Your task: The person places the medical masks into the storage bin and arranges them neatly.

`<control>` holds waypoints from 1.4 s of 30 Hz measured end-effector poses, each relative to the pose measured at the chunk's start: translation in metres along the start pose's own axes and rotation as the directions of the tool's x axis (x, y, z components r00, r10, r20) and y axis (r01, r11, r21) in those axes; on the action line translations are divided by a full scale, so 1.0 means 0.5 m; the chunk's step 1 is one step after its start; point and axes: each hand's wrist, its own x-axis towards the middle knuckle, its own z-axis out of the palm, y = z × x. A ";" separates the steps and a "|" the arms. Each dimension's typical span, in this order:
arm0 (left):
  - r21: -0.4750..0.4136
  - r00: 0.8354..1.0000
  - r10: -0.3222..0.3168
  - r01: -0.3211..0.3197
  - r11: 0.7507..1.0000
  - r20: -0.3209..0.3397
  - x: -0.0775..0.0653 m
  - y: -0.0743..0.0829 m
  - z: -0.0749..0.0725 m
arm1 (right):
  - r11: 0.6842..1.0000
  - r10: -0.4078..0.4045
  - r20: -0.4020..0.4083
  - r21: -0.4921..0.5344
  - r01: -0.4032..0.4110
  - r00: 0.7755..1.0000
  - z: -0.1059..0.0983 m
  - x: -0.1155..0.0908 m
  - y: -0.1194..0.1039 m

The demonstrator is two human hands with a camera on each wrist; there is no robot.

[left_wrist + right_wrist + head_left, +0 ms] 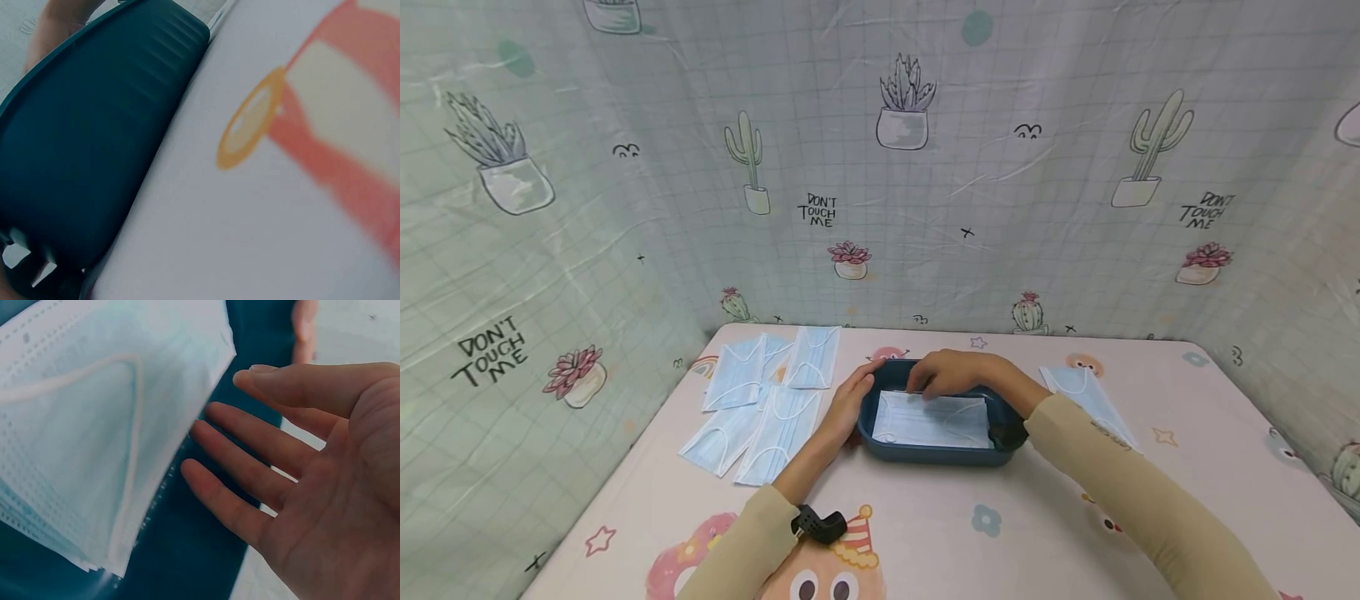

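A dark blue plastic basket [936, 455] sits on the table with a small stack of light blue face masks [925, 419] lying inside it. My left hand [844, 407] grips the basket's left end at the rim; in the left wrist view the basket's outer wall [106, 125] hides most of that hand. My right hand [953, 372] reaches over the far rim into the basket. In the right wrist view its fingers [240, 447] are spread and nearly straight, with fingertips right at the edge of the top mask [81, 425]. Nothing lies between its thumb and fingers.
Several loose face masks [778, 425] overlap on the table left of the basket. Another mask [1086, 396] lies on the right, partly hidden behind the right sleeve. A printed cloth [985, 550] covers the table, and a patterned curtain [850, 167] hangs behind and along the sides.
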 end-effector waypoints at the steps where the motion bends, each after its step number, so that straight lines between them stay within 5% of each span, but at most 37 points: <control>1: -0.001 1.000 0.003 -0.003 1.000 0.000 0.000 -0.001 0.000 | 1.000 -0.005 -0.009 0.007 0.005 1.000 -0.003 -0.004 0.001; 19: 0.032 1.000 -0.001 0.002 0.999 -0.026 -0.003 0.005 0.006 | 0.958 -0.051 -0.199 0.268 0.104 0.979 -0.037 -0.097 0.002; 32: 0.021 1.000 0.009 -0.008 1.000 -0.028 -0.002 0.000 0.006 | 0.929 -0.047 -0.408 0.319 0.190 0.912 -0.034 -0.208 0.014; 42: 0.029 0.999 0.023 -0.022 0.999 -0.036 0.002 -0.002 0.007 | 0.938 0.012 -0.501 0.306 0.164 0.866 -0.021 -0.278 0.050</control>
